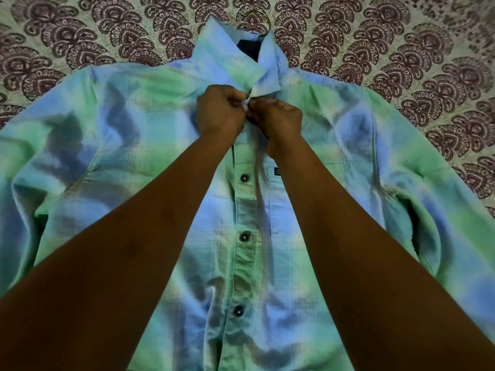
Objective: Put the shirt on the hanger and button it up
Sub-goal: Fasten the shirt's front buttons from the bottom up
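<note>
Shirt (160, 145) on hanger (263, 25), lower buttons done. Left hand (218, 111) and right hand (278, 119) pinch the top placket. Next, likely: push button through hole.

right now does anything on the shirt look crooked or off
The collar sits askew: its left flap stands up and folds across the neck opening. Otherwise the shirt lies flat; the three visible buttons look fastened.

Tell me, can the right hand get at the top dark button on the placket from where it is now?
Probably yes. The right hand is pinching fabric just under the collar, and that button lies exposed on the shirt between the forearms, nothing covering it.
</note>
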